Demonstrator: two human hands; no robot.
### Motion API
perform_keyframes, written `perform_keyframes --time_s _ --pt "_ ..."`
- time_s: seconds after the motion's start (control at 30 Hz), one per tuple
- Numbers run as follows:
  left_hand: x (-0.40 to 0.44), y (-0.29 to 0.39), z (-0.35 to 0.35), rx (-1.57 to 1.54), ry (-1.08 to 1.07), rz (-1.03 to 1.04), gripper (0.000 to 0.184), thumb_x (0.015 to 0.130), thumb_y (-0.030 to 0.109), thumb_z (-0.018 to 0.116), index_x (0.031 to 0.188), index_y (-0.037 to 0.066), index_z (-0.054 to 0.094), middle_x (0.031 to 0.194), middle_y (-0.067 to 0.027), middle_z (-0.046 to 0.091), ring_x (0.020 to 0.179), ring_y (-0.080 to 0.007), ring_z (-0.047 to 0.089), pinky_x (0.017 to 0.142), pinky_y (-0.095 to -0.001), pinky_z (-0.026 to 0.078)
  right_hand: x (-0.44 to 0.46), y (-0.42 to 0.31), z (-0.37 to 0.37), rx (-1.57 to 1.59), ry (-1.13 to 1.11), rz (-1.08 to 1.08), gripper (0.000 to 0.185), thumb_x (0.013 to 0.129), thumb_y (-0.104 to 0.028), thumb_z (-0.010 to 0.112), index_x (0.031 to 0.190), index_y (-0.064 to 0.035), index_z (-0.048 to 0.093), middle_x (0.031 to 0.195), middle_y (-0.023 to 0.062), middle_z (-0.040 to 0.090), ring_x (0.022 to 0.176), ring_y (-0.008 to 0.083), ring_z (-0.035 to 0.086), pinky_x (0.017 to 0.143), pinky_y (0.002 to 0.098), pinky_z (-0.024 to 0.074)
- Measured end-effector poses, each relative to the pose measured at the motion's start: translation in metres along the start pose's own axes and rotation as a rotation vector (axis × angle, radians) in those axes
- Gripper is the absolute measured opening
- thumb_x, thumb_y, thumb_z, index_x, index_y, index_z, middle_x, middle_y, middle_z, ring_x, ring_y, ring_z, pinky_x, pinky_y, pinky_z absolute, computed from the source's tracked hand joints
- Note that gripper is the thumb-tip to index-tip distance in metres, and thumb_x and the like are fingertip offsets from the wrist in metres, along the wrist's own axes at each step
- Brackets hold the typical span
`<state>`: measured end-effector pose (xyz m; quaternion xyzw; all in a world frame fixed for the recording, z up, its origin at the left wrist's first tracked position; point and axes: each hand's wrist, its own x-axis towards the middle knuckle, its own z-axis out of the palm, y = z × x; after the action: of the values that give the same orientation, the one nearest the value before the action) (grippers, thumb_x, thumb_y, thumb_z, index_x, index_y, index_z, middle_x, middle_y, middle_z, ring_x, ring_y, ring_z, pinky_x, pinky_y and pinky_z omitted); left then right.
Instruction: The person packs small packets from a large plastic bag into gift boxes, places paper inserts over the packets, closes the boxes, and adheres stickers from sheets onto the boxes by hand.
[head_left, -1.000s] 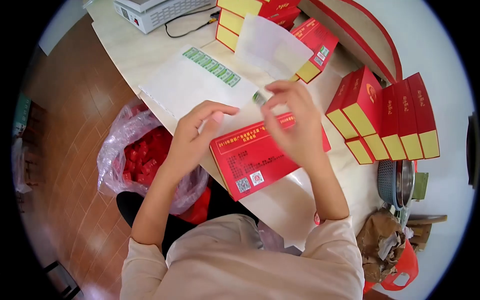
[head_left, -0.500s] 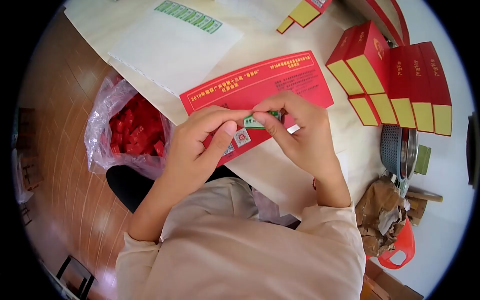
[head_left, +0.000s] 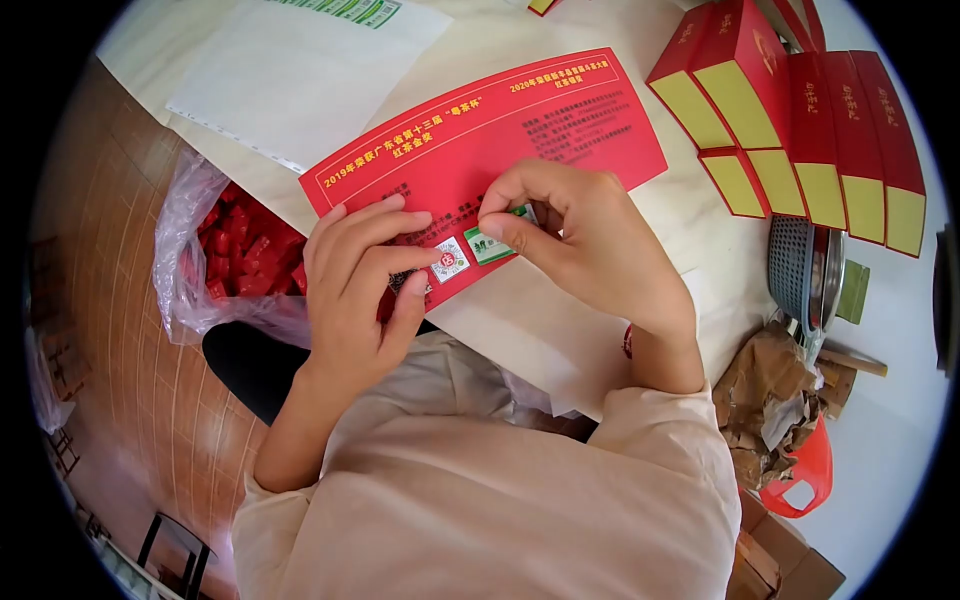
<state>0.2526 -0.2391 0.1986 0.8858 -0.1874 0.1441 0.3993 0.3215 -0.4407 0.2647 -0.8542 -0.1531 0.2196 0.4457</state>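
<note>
A red box (head_left: 590,120) with gold and black print lies on the pale table. On its near side, right beside a square white seal code (head_left: 450,260), is a green-and-white sticker (head_left: 486,246). My right hand (head_left: 575,240) pinches the sticker's upper right part between thumb and index finger, low over the box. My left hand (head_left: 365,275) rests on the box's near left part with its fingers spread, holding nothing and partly covering a second code.
A white sheet (head_left: 310,75) with a row of green stickers lies at the upper left. Stacked red boxes (head_left: 740,80) stand at the right, above a grey basket (head_left: 792,260). A plastic bag (head_left: 175,260) of red packets is at left. Brown paper (head_left: 760,390) lies lower right.
The view has shifted, and the sheet and boxes sit higher in it. My left hand has let go of the sticker and spread on the box; my right hand has brought the sticker down beside the code.
</note>
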Motion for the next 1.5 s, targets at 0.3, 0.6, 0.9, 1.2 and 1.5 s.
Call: perform_keyframes --time_s 0.3,0.6,0.9,1.2,1.5 --pt "0.000 0.000 0.000 0.017 -0.002 0.013 0.009 0.084 0.011 0.058 0.091 0.008 0.062 0.112 -0.0104 0.061 0.112 -0.0300 0.054 0.101 -0.0458 0.031 0.001 0.001 0.003 -0.031 0.023 -0.067 0.009 0.081 -0.004 0.065 0.087 0.0014 0.063 0.066 0.0154 0.061 0.053 0.0265 0.056 0.051 0.0353 0.0427" --pt "0.000 0.000 0.000 0.012 0.011 0.021 0.009 0.084 0.012 0.058 0.091 0.007 0.062 0.112 -0.0110 0.061 0.112 -0.0304 0.054 0.100 -0.0453 0.031 0.001 0.007 0.008 -0.042 0.064 -0.150 0.006 0.083 -0.003 0.065 0.088 -0.0006 0.062 0.061 0.0014 0.054 0.050 0.0054 0.041 0.046 0.0240 0.0325" --pt "0.000 0.000 0.001 0.014 0.016 0.023 0.010 0.084 0.012 0.058 0.091 0.007 0.062 0.111 -0.0112 0.061 0.111 -0.0304 0.054 0.101 -0.0454 0.031 0.001 0.007 0.009 -0.066 0.071 -0.168 0.007 0.083 -0.002 0.065 0.088 -0.0001 0.061 0.060 0.0038 0.055 0.050 0.0069 0.044 0.046 0.0251 0.0340" --pt "0.000 0.002 -0.002 0.074 -0.042 0.018 0.023 0.082 0.013 0.058 0.104 0.013 0.067 0.114 -0.0077 0.057 0.115 -0.0282 0.051 0.102 -0.0482 0.029 0.000 0.010 0.015 -0.105 0.119 -0.227 0.008 0.081 -0.002 0.066 0.087 0.0004 0.061 0.065 0.0083 0.059 0.051 0.0138 0.050 0.048 0.0273 0.0385" --pt "0.001 0.012 -0.004 0.238 -0.126 0.038 0.037 0.077 0.010 0.059 0.112 0.017 0.065 0.119 -0.0069 0.053 0.118 -0.0277 0.048 0.105 -0.0518 0.027 -0.005 0.001 0.022 -0.413 0.219 -0.326 0.020 0.076 -0.007 0.068 0.085 -0.0021 0.051 0.072 0.0134 0.062 0.063 0.0322 0.062 0.053 0.0402 0.0485"
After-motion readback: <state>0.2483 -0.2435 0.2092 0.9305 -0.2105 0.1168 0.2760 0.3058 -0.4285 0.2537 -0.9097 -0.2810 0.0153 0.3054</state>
